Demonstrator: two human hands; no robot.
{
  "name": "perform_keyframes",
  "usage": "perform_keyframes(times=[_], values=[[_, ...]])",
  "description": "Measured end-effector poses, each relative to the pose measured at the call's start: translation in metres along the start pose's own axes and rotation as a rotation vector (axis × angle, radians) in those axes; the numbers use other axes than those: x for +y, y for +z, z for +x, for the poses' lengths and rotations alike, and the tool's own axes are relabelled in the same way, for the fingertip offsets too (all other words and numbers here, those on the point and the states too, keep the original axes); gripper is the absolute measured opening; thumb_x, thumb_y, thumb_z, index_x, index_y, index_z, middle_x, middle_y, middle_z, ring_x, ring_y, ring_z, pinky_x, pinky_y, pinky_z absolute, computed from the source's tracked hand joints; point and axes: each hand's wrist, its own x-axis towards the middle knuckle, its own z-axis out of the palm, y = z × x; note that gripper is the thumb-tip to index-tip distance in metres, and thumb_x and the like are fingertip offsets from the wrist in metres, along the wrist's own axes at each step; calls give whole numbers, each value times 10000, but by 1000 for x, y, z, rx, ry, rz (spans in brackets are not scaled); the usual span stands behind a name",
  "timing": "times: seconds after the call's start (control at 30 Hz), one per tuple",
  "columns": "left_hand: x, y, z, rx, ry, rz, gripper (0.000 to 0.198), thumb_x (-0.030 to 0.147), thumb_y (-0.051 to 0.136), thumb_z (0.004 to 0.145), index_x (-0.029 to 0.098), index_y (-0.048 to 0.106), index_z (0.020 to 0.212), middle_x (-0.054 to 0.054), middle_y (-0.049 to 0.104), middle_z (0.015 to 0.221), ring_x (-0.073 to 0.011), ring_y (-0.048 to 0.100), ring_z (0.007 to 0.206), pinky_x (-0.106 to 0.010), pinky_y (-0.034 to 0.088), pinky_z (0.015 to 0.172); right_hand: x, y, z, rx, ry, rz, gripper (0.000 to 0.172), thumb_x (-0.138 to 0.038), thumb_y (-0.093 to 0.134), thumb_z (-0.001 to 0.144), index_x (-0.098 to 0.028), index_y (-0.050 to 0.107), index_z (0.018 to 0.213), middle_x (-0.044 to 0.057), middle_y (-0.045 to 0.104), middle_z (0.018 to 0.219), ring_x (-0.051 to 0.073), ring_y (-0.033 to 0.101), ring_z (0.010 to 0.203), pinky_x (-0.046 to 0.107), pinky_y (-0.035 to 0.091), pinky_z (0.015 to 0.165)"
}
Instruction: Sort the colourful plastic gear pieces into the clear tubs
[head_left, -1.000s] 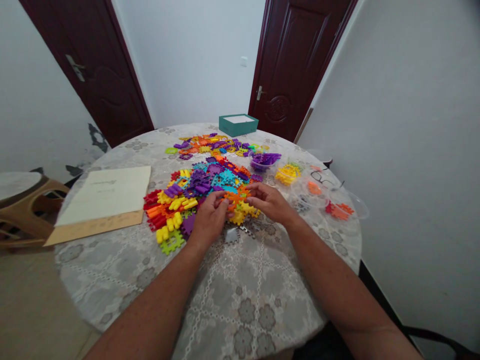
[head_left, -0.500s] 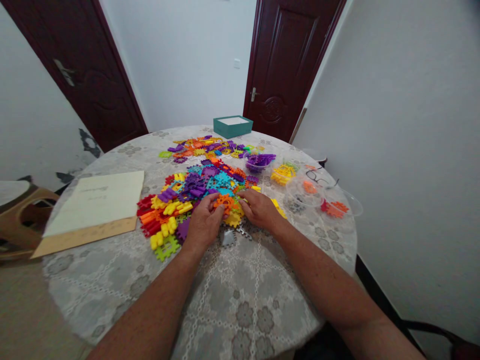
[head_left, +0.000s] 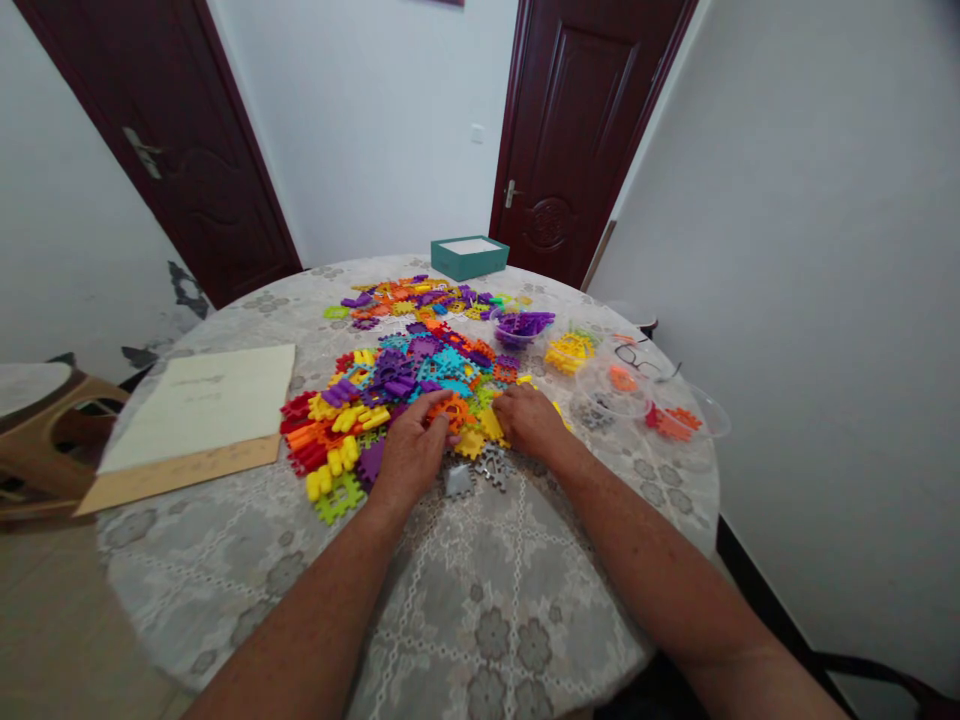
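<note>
A heap of colourful plastic gear and connector pieces [head_left: 394, 370] lies on the table ahead of me. My left hand [head_left: 417, 432] is closed around an orange gear [head_left: 453, 410], thumb and fingers at its left edge. At the heap's right side my right hand [head_left: 529, 420] has its fingers curled down and closed beside yellow pieces [head_left: 480, 434]; what they pinch, if anything, is hidden. Grey gear pieces [head_left: 493, 466] lie just in front, between my hands. Yellow tube pieces [head_left: 334, 468] and a green square piece [head_left: 341, 497] sit at the near left.
Plastic bowls with purple pieces [head_left: 521, 327] and yellow pieces [head_left: 570, 352] stand to the right, near clear containers [head_left: 615, 388] and eyeglasses [head_left: 645, 365]. A green box [head_left: 470, 258] is at the back. A pale folder [head_left: 202, 405] lies left; a stool [head_left: 56, 440] stands beside the round table [head_left: 442, 600].
My right hand has shifted a little to the right, away from the orange gear, and its fingers have curled in. More grey and yellow pieces show between my hands. My left hand stays at the gear.
</note>
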Motion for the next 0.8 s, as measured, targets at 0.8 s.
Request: perform_keyframes(times=[0.8], values=[[-2,-2,3,82,0,-51,365,361,580,950,270,661,1293,-62,729,1257,-173,757,768,-308,612,695,8,22,8,210,-7,218,375,-168,514,1000,-198,633,1354,113,654,1387,281,519,1302,465,392,1139]])
